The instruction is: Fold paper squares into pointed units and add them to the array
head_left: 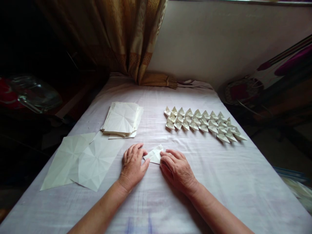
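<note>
Midway between the left and right edges of the table (219, 185), a small piece of folded paper (154, 155) lies between two hands. Both forearms slant inward from the near edge, wrists low, backs of the hands up. The left hand (133, 165) has its fingers gently curled, thumb and forefinger either side of the paper's left tip; whether they pinch it, I cannot tell. The right hand (177, 169) has its bent fingers closed on the other end. Toward the left edge are a stack of sheets (122, 117) and two loose sheets (97, 162); rows of pointed paper pieces (195, 123) reach toward the right edge.
</note>
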{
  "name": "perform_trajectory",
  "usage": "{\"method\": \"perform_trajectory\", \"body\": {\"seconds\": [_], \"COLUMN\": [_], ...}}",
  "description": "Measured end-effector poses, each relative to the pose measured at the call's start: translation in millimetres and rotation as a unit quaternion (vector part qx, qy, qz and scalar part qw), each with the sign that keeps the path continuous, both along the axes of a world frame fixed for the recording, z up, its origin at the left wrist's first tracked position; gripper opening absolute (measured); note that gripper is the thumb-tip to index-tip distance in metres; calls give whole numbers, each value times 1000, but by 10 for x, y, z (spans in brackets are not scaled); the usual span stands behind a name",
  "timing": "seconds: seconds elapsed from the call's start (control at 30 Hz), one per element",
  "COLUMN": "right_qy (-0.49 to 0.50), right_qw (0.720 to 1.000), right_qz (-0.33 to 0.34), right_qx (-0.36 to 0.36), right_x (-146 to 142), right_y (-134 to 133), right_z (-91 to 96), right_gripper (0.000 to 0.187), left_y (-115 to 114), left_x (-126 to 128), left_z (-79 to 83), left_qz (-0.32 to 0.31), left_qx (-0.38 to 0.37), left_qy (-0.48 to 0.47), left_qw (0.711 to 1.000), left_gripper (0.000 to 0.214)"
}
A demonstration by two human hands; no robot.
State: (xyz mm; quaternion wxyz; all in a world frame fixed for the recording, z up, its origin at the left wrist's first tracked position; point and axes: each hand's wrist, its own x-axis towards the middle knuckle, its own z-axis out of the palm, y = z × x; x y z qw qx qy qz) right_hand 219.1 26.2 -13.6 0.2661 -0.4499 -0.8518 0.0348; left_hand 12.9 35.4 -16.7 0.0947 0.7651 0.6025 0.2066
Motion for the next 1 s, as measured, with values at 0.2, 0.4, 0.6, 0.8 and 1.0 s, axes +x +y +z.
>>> {"method": "perform_trajectory", "body": {"seconds": [0.2,0.4,0.6,0.8,1.0], "right_qy": [-3,2,8,9,32], "right_qw": [1000,999,998,998,996], "right_qz": [17,36,44,47,52], "right_qx": [-26,-26,-32,-43,-58], "right_x": [66,110,136,151,157], "right_y": [7,56,67,53,60], "right_z": [-18,-16,-33,-43,-39], "right_gripper": [16,19,19,18,19], "left_y": [-1,-12,-35,-32,-21], "left_x": [16,19,17,17,-35], "left_z": [9,32,55,45,87], "left_qz": [19,-8,-56,-93,-178], "left_qx": [-1,-7,11,28,82], "left_qy": [11,1,-37,-60,-23], "left_qw": [1000,1000,998,993,980], "left_gripper": [16,6,12,18,18]}}
